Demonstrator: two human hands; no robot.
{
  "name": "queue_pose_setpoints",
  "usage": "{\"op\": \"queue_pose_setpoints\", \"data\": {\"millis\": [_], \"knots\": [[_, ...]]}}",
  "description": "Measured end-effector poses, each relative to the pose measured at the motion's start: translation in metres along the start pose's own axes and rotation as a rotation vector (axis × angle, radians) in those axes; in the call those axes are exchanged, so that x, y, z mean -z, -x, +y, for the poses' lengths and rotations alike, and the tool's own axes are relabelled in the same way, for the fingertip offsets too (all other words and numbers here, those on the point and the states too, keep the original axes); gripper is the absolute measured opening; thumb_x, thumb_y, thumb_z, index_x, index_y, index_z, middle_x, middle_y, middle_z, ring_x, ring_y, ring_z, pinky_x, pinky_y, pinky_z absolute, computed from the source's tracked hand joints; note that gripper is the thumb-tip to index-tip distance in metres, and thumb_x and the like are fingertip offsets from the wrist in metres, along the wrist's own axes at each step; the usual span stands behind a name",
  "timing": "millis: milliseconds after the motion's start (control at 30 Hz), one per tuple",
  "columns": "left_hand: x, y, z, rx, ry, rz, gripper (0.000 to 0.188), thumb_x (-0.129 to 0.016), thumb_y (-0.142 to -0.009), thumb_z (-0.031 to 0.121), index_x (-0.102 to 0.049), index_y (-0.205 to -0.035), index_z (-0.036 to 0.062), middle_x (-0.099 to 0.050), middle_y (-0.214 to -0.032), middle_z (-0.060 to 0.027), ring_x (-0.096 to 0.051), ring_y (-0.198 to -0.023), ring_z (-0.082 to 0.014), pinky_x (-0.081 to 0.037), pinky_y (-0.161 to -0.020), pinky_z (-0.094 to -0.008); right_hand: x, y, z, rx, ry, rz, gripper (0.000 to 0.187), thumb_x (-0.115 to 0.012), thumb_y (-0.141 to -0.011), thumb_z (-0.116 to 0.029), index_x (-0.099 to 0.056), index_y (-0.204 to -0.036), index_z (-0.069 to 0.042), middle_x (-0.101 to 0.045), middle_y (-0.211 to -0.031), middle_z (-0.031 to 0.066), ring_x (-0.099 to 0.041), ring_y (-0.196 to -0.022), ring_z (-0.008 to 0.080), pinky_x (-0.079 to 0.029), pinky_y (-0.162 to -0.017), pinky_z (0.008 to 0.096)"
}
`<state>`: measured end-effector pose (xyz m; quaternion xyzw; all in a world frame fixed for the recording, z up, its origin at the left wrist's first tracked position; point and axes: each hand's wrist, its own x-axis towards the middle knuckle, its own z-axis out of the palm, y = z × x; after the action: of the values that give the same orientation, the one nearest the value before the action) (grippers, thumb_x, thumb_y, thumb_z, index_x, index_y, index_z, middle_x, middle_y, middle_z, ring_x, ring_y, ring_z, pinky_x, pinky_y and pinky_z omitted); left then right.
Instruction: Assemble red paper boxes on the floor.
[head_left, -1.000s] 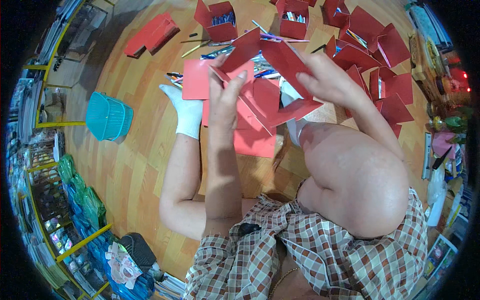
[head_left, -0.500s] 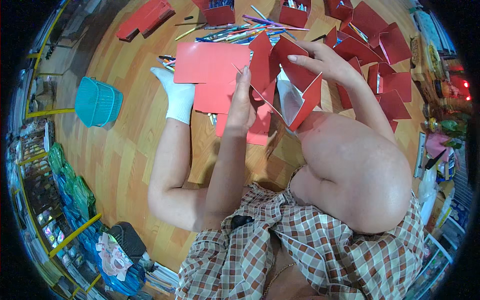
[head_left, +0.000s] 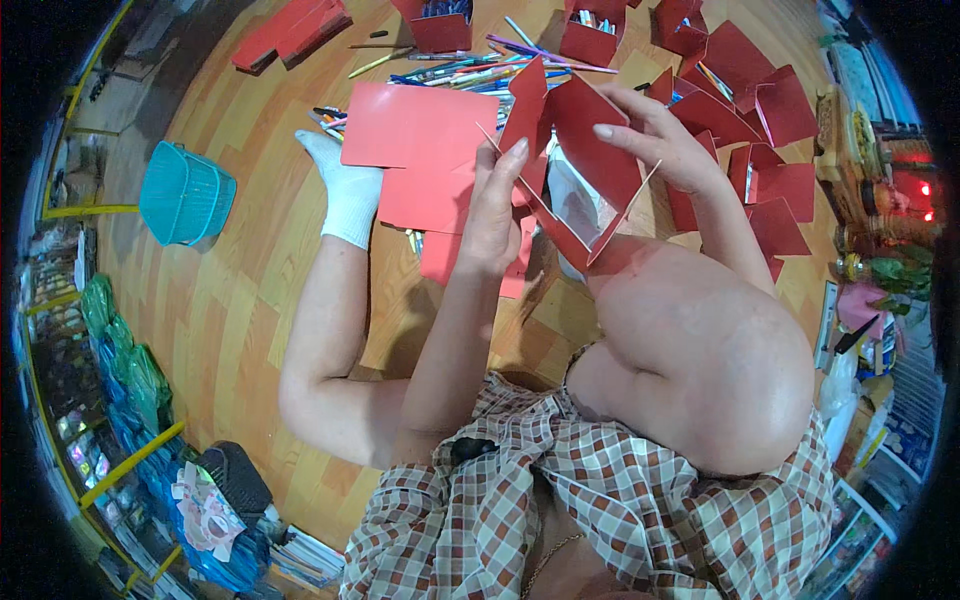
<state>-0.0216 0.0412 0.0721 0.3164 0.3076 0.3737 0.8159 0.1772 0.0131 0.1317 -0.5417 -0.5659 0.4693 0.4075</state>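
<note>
Between my hands a red cardboard box [head_left: 596,150] is held up, its flaps spread and its pale inside showing. My left hand [head_left: 497,205] pinches the box's left panel, thumb on the near side. On the right panel, my right hand [head_left: 655,135] has its fingers behind the top edge and its thumb inside. Flat red cardboard sheets [head_left: 420,125] lie on the floor left of the box, partly behind my left hand. Beyond them is a loose heap of pens [head_left: 470,70], some hidden by the cardboard.
Several open red boxes [head_left: 765,100], some with pens inside, stand at the far right. A stack of folded red cardboard [head_left: 290,35] lies far left. A turquoise basket [head_left: 188,195] sits on the left. My bent knee [head_left: 710,340] is close below the box.
The box has opened wider between my hands and its flaps have spread apart. My left hand has shifted slightly right; the whole view has moved a little.
</note>
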Motion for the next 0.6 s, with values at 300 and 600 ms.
{"op": "queue_pose_setpoints", "data": {"millis": [300,600], "knots": [[-0.009,0.008,0.019,-0.246,-0.061,0.133,0.054,-0.067,-0.08,0.02,-0.038,-0.12,0.0,-0.046,-0.108,-0.0094,-0.05,-0.099,-0.0158,-0.043,-0.088,-0.0323,0.006,0.002,-0.005,0.064,-0.098,0.028,0.046,-0.063,-0.085,-0.018,-0.049,-0.125,0.0,-0.054,-0.117,0.0066,-0.049,-0.109,0.0151,-0.038,-0.096,0.0301],[0.007,-0.005,-0.007,-0.188,-0.378,0.213,0.083,-0.075,-0.07,0.034,-0.031,-0.129,-0.0039,-0.032,-0.124,-0.0193,-0.039,-0.115,-0.0277,-0.04,-0.094,-0.0394,0.009,0.003,0.026,-0.095,-0.118,0.024,0.056,-0.066,-0.082,-0.031,-0.049,-0.125,0.001,-0.055,-0.119,0.0078,-0.049,-0.111,0.0174,-0.037,-0.097,0.0313]]}}
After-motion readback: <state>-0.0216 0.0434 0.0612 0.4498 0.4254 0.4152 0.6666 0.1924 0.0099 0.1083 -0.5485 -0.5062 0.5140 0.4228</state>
